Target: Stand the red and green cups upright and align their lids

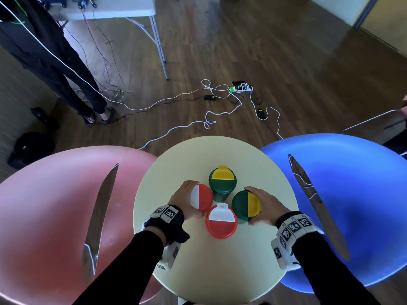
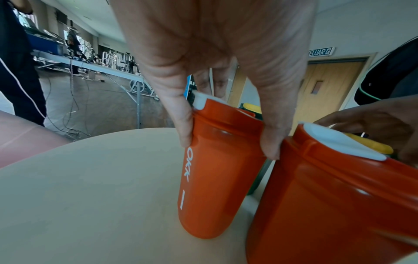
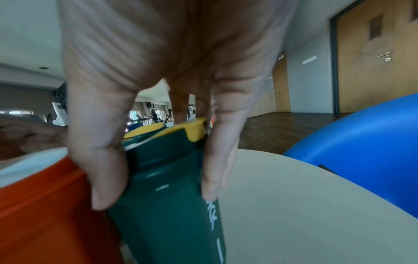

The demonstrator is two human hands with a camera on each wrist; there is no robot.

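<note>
All four cups are up on their bases now, so we're into the lining-up stage of the job. Our left hand [image 1: 184, 200] is wrapped over the top of a red cup [image 1: 202, 197], fingers and thumb curled down either side of its rim; the left wrist view shows a fingertip pressed on each flank just under the lid. Our right hand [image 1: 265, 205] does the same on a green cup [image 1: 245, 205], thumb and fingers clamped down its sides, yellow flap poking up between them in the right wrist view.

Between our two hands sits the second red cup [image 1: 221, 222], white flap pointing away from us. Beyond it, past our fingertips, stands the second green cup [image 1: 222, 180], yellow flap also pointing away. Those two look matched. The pair we're gripping don't: the white half of the left one faces out to the left, the yellow half of the right one faces out to the right.

So the next move, as we read it, is a twist. Each held cup wants turning on its base until its flap points away like the other two. The cups are packed close on the pale round surface [image 1: 171, 172], near enough touching, so we'd turn them in place and keep them from knocking neighbours.
</note>
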